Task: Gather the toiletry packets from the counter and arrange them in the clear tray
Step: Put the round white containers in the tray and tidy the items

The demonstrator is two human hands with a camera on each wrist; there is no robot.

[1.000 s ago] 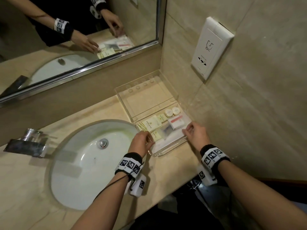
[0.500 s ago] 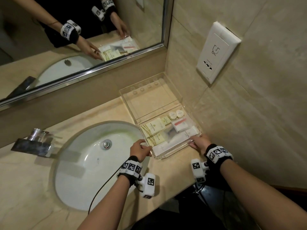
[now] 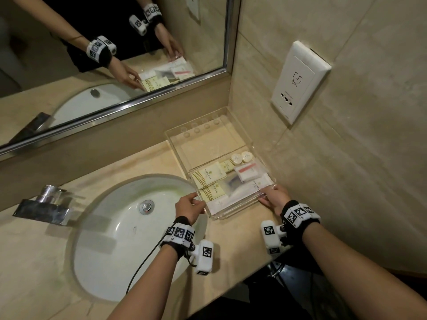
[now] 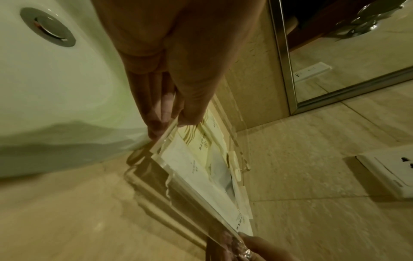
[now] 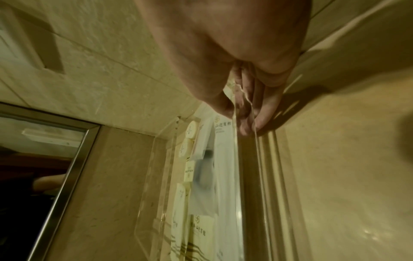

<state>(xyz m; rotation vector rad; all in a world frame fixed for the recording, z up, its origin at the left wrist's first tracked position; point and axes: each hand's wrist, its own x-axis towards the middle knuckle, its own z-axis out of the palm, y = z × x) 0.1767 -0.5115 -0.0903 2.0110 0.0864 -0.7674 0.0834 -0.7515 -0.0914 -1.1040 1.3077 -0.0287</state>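
Toiletry packets (image 3: 211, 179), cream and white paper, fill the clear acrylic tray (image 3: 233, 214) between both hands. Left hand (image 4: 178, 84) pinches its near-left corner, thumb atop. Right hand (image 5: 243, 98) grips the right corner, fingers blurred through acrylic.

One clear tray (image 3: 178, 144), two round soaps (image 3: 241, 157), three yellow packets (image 3: 209, 175), one basin (image 3: 120, 227), one wall socket (image 3: 298, 82), two hands (image 3: 189, 205).

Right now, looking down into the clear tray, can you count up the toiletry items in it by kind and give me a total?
Round white soaps: 2
Cream packets with gold stripes: 2
Small cream packet: 1
White packet with a red strip: 1
Long white packets: 2
Clear bag with a dark item: 1
Total: 9 that I can make out in the clear tray; overlaps may hide more.
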